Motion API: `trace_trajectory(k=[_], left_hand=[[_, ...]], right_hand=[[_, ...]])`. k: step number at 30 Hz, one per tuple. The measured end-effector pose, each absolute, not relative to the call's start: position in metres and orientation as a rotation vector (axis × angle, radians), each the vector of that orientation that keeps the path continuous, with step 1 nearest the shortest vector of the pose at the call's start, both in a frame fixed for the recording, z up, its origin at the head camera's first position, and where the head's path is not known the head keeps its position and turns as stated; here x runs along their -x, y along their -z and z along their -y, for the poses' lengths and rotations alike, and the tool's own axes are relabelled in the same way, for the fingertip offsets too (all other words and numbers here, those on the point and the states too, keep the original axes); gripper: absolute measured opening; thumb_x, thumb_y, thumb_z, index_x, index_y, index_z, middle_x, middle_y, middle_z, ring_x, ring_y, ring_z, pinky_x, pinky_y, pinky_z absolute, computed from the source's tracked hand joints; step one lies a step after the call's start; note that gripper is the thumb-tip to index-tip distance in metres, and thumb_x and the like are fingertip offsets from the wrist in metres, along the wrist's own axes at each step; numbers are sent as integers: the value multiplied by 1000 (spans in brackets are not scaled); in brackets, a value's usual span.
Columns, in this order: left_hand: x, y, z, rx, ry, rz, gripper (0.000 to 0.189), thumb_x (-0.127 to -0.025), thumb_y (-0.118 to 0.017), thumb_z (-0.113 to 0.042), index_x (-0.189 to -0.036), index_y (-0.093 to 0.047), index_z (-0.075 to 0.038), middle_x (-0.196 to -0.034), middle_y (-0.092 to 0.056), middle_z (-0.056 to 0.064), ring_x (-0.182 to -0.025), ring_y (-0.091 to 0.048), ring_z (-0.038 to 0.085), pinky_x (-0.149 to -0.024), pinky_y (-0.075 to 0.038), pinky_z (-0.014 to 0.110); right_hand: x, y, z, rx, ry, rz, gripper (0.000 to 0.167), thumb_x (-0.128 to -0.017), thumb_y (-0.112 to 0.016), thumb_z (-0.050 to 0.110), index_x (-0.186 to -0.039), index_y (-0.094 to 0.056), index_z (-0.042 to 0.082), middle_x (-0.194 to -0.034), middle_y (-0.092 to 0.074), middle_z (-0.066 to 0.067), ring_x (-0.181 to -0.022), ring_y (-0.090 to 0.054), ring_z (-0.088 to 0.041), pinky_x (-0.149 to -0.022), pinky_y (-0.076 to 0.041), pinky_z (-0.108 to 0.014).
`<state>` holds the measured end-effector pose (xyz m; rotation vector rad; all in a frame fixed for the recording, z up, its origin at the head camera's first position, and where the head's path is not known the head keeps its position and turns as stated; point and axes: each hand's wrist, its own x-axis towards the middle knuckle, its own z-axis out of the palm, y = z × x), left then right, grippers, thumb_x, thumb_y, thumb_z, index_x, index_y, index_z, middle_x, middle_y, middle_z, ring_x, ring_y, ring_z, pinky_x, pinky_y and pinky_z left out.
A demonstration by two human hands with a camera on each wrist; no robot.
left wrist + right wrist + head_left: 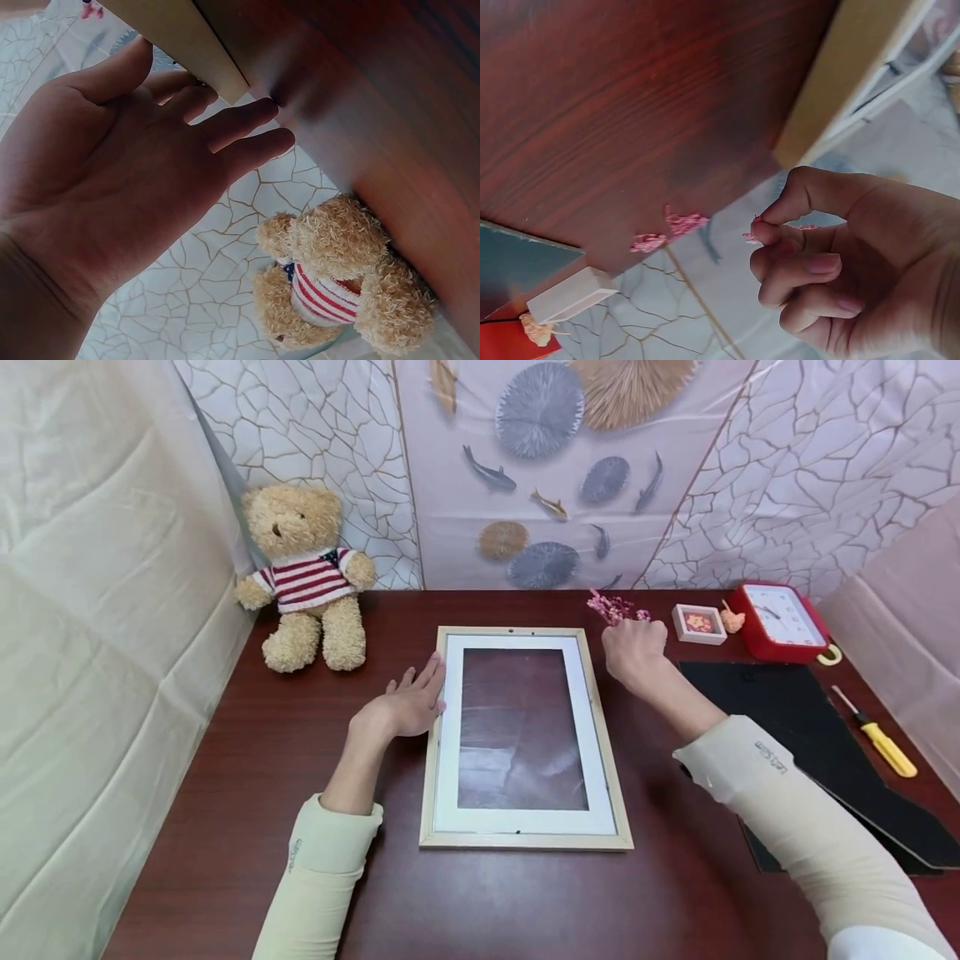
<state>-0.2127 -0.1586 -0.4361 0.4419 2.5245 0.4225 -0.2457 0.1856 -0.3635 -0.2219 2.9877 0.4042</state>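
Note:
A light wooden picture frame with a white mat and a clear pane lies on the dark table. My left hand rests against the frame's left side, its fingers extended along the edge in the left wrist view. Beyond the frame's upper right corner is my right hand. Its thumb and forefinger pinch a small pink dried flower sprig, mostly hidden by the fingers. More pink dried flowers lie on the table near that hand.
A teddy bear sits at the back left. On the right are a small white box frame, an orange trinket, a red clock, black backing boards and a yellow-handled screwdriver.

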Motion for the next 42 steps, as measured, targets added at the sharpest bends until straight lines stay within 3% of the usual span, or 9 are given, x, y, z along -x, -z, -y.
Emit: trace_trajectory(k=[4, 11, 16, 23, 27, 30, 34, 38, 42], left_hand=[[211, 436, 158, -438, -424, -2516, 75, -121, -35, -34, -176, 12, -15, -183, 23, 0, -170, 2, 45, -136, -6, 65], [215, 438, 159, -423, -425, -2502, 76, -120, -37, -34, -176, 12, -17, -183, 24, -1, -170, 5, 43, -137, -4, 64], [215, 436, 159, -420, -440, -2497, 75, -121, -36, -34, -176, 13, -17, -182, 25, -2, -170, 6, 43, -137, -2, 64], [210, 429, 159, -426, -477, -2512, 75, -121, -37, -31, -177, 9, -13, -184, 21, 2, -170, 3, 45, -136, -5, 65], [207, 425, 159, -433, -484, -2503, 74, -121, -36, -30, -177, 9, -12, -184, 20, 3, -170, 2, 46, -136, -6, 66], [209, 427, 158, -428, -481, -2490, 75, -121, -36, -31, -176, 10, -14, -184, 22, 2, -170, 4, 44, -137, -4, 65], [215, 434, 158, -406, -448, -2483, 76, -121, -37, -33, -176, 13, -16, -182, 26, -1, -171, 8, 42, -137, -2, 62], [217, 437, 160, -414, -438, -2496, 76, -121, -36, -33, -176, 12, -15, -183, 25, -1, -171, 6, 42, -137, -4, 63], [206, 420, 160, -427, -484, -2506, 74, -120, -39, -28, -177, 6, -11, -185, 19, 4, -170, 3, 44, -136, -6, 65]], right_hand=[[266, 375, -189, 176, -425, -2938, 28, -100, -52, 1, -85, -75, 3, -86, -72, -17, -72, -61, -29, -62, -51, -42], [295, 385, -190, 136, -418, -2886, 27, -102, -48, 2, -87, -69, 8, -82, -59, -10, -67, -46, -20, -56, -32, -32], [307, 390, -191, 109, -419, -2865, 27, -102, -46, 2, -90, -69, 7, -80, -55, -10, -64, -42, -18, -55, -30, -31], [313, 394, -185, 166, -417, -2852, 30, -105, -46, 4, -106, -76, 4, -89, -67, -14, -70, -53, -24, -57, -36, -34], [315, 395, -183, 192, -402, -2851, 34, -106, -45, 5, -119, -76, -1, -105, -74, -22, -82, -64, -31, -64, -47, -40], [313, 393, -185, 196, -362, -2842, 37, -106, -44, 6, -125, -74, -5, -120, -74, -29, -98, -71, -41, -79, -56, -51], [303, 381, -185, 194, -182, -2869, 38, -106, -52, 16, -126, -70, -10, -130, -68, -37, -113, -70, -55, -98, -53, -68], [284, 373, -191, 288, 165, -2896, 33, -106, -60, 29, -99, -73, 0, -95, -72, -22, -86, -68, -39, -81, -54, -64], [247, 368, -197, 453, 475, -2850, 25, -108, -63, 25, -100, -76, 5, -84, -71, -8, -75, -62, -23, -67, -51, -48]])
